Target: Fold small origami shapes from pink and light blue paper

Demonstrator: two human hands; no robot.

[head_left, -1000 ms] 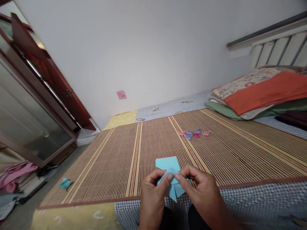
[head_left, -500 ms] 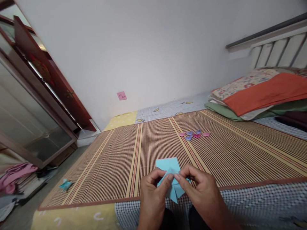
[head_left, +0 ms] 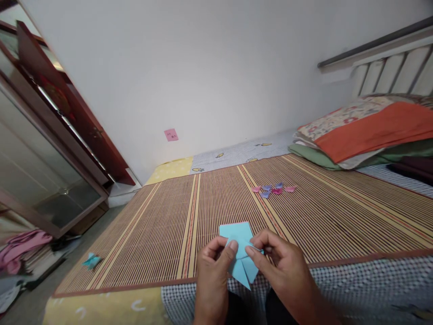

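Note:
Between my two hands is a folded light-blue paper (head_left: pixel 244 270), its pointed flaps hanging down toward me. My left hand (head_left: pixel 217 266) pinches its left side between thumb and fingers. On the right side, my right hand (head_left: pixel 275 259) grips the same paper, thumb in front. Just behind lies a stack of light-blue square sheets (head_left: pixel 236 229) on the striped bamboo mat (head_left: pixel 162 234), partly hidden by the folded piece.
Several small pink and purple folded papers (head_left: pixel 277 191) lie farther back on the mat. A blue folded piece (head_left: pixel 91 261) sits near the left edge. Stacked bedding (head_left: pixel 372 128) is at the right, and a pink note (head_left: pixel 171 134) is on the wall.
My left thumb has moved slightly left, away from my right thumb. The folded paper now shows a flatter face between them, with its lower flaps spread differently.

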